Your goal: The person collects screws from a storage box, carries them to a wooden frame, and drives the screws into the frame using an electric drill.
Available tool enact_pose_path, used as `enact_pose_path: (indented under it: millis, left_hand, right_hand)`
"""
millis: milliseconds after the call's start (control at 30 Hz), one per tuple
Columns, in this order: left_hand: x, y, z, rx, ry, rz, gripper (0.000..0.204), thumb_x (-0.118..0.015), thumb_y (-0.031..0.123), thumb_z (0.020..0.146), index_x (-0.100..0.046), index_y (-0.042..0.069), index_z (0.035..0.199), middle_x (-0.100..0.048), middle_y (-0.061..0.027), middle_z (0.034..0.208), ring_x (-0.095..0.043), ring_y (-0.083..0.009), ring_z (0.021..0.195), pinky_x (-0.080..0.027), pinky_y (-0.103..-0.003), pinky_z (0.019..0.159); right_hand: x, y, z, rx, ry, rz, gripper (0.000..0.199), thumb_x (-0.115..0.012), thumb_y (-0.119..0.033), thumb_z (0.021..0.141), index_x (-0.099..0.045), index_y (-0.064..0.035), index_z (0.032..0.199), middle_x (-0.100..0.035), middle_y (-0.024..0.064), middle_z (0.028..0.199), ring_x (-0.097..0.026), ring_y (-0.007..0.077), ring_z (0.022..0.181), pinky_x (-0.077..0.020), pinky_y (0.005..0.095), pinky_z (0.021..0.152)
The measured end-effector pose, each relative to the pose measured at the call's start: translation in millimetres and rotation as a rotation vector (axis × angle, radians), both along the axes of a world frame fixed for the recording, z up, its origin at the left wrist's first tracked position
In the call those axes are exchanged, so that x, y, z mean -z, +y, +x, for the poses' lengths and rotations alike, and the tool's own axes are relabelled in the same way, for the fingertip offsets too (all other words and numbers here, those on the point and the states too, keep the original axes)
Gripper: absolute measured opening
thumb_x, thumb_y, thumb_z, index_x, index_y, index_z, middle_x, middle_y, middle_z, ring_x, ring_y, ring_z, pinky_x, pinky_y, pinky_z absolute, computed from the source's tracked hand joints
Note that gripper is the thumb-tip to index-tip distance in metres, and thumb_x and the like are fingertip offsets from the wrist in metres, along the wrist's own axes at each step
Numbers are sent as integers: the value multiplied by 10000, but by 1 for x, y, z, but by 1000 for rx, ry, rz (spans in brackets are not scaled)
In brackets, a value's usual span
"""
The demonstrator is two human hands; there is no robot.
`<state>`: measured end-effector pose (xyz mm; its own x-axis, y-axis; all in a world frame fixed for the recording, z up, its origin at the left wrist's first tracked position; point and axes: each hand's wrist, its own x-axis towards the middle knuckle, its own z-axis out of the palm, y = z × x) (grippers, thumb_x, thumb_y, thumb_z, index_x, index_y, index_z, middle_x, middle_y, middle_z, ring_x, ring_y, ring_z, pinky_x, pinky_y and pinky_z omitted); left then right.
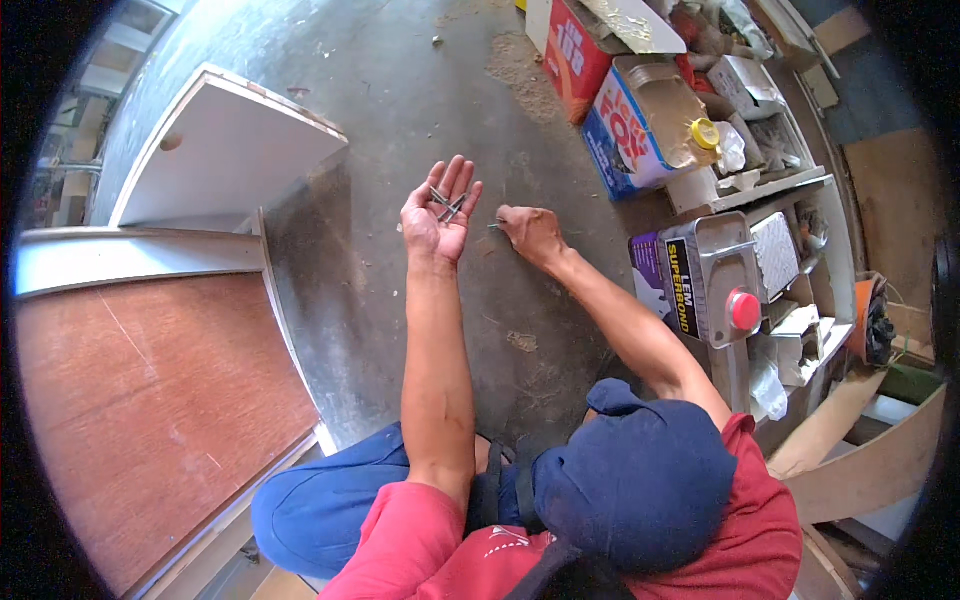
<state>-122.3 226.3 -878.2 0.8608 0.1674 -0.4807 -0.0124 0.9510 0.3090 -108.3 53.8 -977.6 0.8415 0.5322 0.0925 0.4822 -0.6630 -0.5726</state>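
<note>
Hands: both low over the concrete floor (400,110), close together
Left hand (440,212): palm up, fingers spread, a few screws (446,203) lying across it
Right hand (528,228): fingertips pinched on one small screw (495,226) at floor lvl, tip pointing left twd the open palm
Nearer: right hand, obv, it's on it

Thin metal nails (446,202) (several, crossed) lie in open palm.

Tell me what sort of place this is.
Probably a carpentry or furniture workshop. White-laminated cabinet panels lie on a dusty concrete floor, a metal can of adhesive stands among cluttered supplies, and the left hand holds loose screws.
</note>
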Motion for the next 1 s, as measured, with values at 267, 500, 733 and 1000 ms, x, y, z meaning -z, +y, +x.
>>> enact_pose_path:
  millis: [267,500,733,1000]
  left_hand:
    - [2,-25,-2,158,-69,25,414,-338,189,973,-481,-34,1291,-531,-242,1339,-496,-364,1273,-426,-515,1056]
    - [-25,-74,3,245,-273,-208,480,-294,259,984,-458,-45,1317,-502,-260,1362,-506,-392,1252,-443,-506,1039]
    - [-54,-85,0,267,-305,-246,525,-361,350,966,-449,-23,1325,-492,-246,1382,-456,-363,1302,-366,-467,1095]
    - [-57,-82,1,225,-297,-188,533,-385,335,964,-422,-33,1348,-469,-259,1396,-457,-363,1306,-346,-474,1113]
  right_hand:
    - [-128,-14,-7,418,915,764,221,-660,-227,921,-694,-14,969,-634,-10,766,-562,36,697,-459,216,613]
    - [-149,-35,0,342,188,770,217,-584,-210,968,-672,-18,1019,-592,3,743,-547,71,669,-459,252,585]
    - [-193,-64,-15,165,1340,1747,421,-333,-314,1043,-463,15,1272,-590,220,1198,-564,325,1159,-436,476,1011]
    - [-197,-64,-24,194,1193,1573,298,-448,-127,997,-450,6,1264,-575,224,1244,-550,315,1211,-441,471,1053]
